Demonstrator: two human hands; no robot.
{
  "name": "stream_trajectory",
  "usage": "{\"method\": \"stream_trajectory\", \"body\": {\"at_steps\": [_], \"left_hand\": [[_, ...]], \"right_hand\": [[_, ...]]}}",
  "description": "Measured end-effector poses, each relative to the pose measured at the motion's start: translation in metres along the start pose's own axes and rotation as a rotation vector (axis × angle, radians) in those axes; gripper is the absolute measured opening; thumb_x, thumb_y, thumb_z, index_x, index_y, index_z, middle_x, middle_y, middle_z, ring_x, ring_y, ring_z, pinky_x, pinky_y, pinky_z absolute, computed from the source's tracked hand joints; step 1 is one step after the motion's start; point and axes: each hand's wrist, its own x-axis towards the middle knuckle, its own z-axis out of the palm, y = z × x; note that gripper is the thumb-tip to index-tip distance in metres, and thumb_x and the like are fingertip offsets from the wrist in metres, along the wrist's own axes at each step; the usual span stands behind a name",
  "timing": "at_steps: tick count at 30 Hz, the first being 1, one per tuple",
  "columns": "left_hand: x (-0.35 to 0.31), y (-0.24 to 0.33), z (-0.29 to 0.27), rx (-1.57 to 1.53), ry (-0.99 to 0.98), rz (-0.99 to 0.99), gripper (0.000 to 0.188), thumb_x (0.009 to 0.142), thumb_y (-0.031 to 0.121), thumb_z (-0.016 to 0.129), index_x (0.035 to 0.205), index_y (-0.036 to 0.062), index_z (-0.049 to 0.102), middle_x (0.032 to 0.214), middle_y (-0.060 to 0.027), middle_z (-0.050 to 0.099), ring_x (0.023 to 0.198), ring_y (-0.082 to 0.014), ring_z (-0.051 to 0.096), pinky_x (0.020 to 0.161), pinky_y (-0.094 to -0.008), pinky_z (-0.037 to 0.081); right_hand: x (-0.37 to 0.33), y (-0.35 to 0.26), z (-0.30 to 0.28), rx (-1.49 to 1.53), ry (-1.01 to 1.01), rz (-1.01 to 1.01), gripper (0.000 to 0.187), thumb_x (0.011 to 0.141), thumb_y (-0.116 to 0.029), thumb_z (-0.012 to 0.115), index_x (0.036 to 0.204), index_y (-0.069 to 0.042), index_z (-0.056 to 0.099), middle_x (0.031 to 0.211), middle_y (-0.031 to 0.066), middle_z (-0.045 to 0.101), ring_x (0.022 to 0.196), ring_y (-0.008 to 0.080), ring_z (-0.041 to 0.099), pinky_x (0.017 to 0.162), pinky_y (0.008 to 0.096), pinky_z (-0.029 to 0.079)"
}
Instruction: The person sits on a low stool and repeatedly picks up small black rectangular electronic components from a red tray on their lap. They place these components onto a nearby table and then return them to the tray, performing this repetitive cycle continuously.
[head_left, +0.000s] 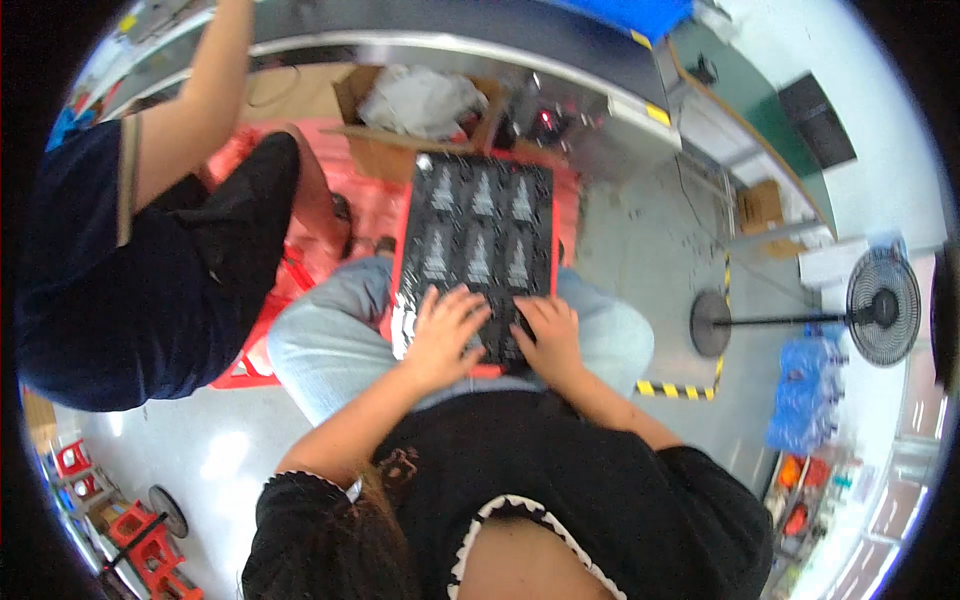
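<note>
On my lap lies a flat, shiny black panel (460,285) with rows of pale, pointed marks on it. Whether it is a tray, a sheet or a wrapped pack I cannot make out. A red edge (402,232) shows along its sides, from something under it. My left hand (446,328) rests on the near left part of the panel, palm down with fingers spread. My right hand (550,328) lies on its near right part, fingers apart, the tips on the black surface. Neither hand grips anything that I can see.
At the left sits another person in dark clothes (110,300), one arm raised to the bench (400,50). Beyond the panel stands a cardboard box (385,150) with crumpled pale plastic (420,100). Red sheeting (335,165) covers the floor there. A standing fan (882,305) is at the right.
</note>
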Motion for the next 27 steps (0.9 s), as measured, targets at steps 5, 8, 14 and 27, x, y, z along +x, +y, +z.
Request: {"method": "stream_trajectory", "body": {"at_steps": [5, 8, 14, 27], "left_hand": [[0.008, -0.004, 0.014, 0.032, 0.083, 0.000, 0.053, 0.082, 0.036, 0.067, 0.127, 0.0104, 0.054, 0.131, -0.0099, 0.048, 0.132, -0.0302, 0.037, 0.111, -0.0576, 0.021], [0.007, -0.004, 0.011, 0.053, 0.124, 0.008, 0.051, 0.083, 0.035, 0.067, 0.125, 0.0105, 0.055, 0.125, -0.0081, 0.050, 0.130, -0.0275, 0.039, 0.110, -0.0552, 0.023], [0.004, -0.009, 0.000, -0.014, 0.225, -0.012, 0.054, 0.079, 0.031, 0.071, 0.127, 0.0112, 0.054, 0.128, -0.0089, 0.049, 0.129, -0.0293, 0.040, 0.108, -0.0542, 0.026], [-0.017, -0.034, -0.003, -0.189, 0.385, -0.353, 0.079, 0.085, 0.031, 0.068, 0.145, -0.0018, 0.027, 0.147, -0.0241, 0.026, 0.132, -0.0438, 0.035, 0.109, -0.0463, 0.033]], "right_hand": [[0.004, 0.001, 0.008, -0.034, 0.057, 0.009, 0.037, 0.077, -0.018, 0.071, 0.112, -0.009, 0.062, 0.106, 0.0082, 0.058, 0.103, 0.0310, 0.051, 0.085, 0.0433, 0.039], [0.011, 0.005, 0.013, -0.014, 0.058, 0.012, 0.036, 0.076, -0.016, 0.072, 0.110, -0.009, 0.062, 0.107, 0.0098, 0.057, 0.102, 0.0313, 0.051, 0.084, 0.0433, 0.039], [0.029, 0.008, 0.015, 0.005, 0.212, 0.144, 0.068, 0.078, -0.020, 0.073, 0.136, -0.001, 0.042, 0.129, 0.0251, 0.044, 0.116, 0.0427, 0.046, 0.100, 0.0491, 0.036], [0.019, 0.025, 0.033, 0.134, 0.036, 0.217, 0.073, 0.088, -0.026, 0.065, 0.143, 0.005, 0.028, 0.146, 0.0350, 0.024, 0.135, 0.0503, 0.028, 0.111, 0.0479, 0.028]]}}
